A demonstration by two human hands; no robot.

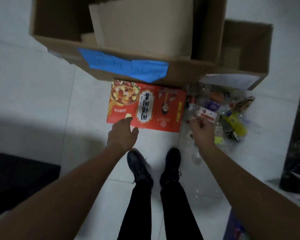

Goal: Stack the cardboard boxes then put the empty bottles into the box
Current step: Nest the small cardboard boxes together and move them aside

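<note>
A large open cardboard box (pixel 125 66) with blue tape on its front wall stands at the top, with folded cardboard (pixel 140 26) standing inside it. A smaller open box (pixel 246 49) stands to its right. A flat red printed box (pixel 145 106) lies on the floor in front of the large box. A heap of empty plastic bottles (pixel 218 108) lies to its right, including a yellow one (pixel 235 123). My left hand (pixel 123 134) reaches with spread fingers over the red box's near edge. My right hand (pixel 201 129) hovers over the bottle heap with loosely curled fingers, holding nothing I can see.
White tiled floor (pixel 42 94) surrounds everything. My two black shoes (pixel 154 167) stand just behind the red box. A dark mat or furniture edge (pixel 16 179) lies at the left. A dark marbled post (pixel 298 135) stands at the right.
</note>
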